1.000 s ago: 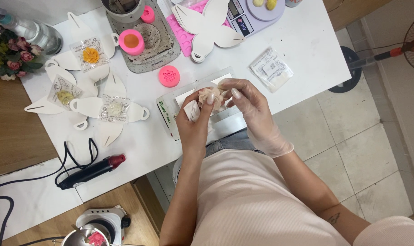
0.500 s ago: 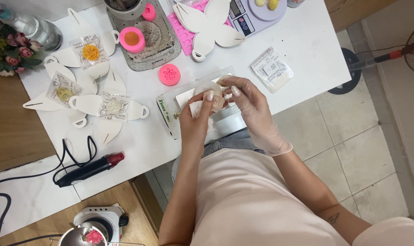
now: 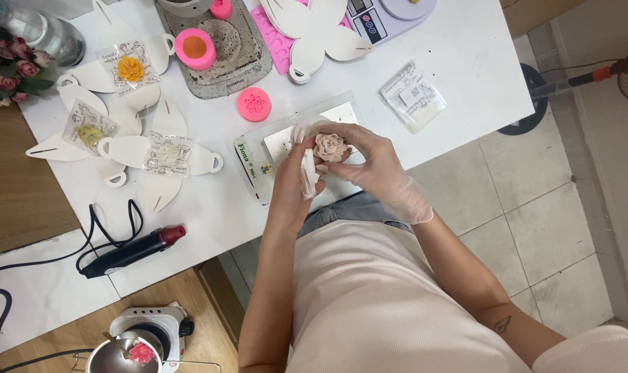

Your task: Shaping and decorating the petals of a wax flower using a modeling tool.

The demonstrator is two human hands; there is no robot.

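Between the earlier frames and this one, both hands rose slightly off the surface [image 3: 459, 62] and the pale rose-shaped piece [image 3: 328, 146] turned face-up toward the camera; earlier it sat half hidden under the fingers. That exposed the moulded petals, so the piece appeared free of any wrapping on top.

Left hand [image 3: 294, 181], bare, was curled closed around a crumpled white wrapper [image 3: 307, 174] and steadied the piece from below. Right hand [image 3: 369, 169], in a thin clear glove, was closed loosely with fingertips pinching the piece's far side. Piece was held just above a clear flat packet [image 3: 262, 155] lying at the near edge of the surface.

Edges and room: near edge of the surface ran directly under the wrists, tiled floor below. Pink round mould [image 3: 254, 104] sat near, up and left of the hands. Small white sachet [image 3: 412, 97] lay to the right, apart. White cup-shaped card cut-outs [image 3: 130, 148] filled the left side; black heat tool [image 3: 130, 252] lay on the lower part, well apart. Open patch remained right of the packet.
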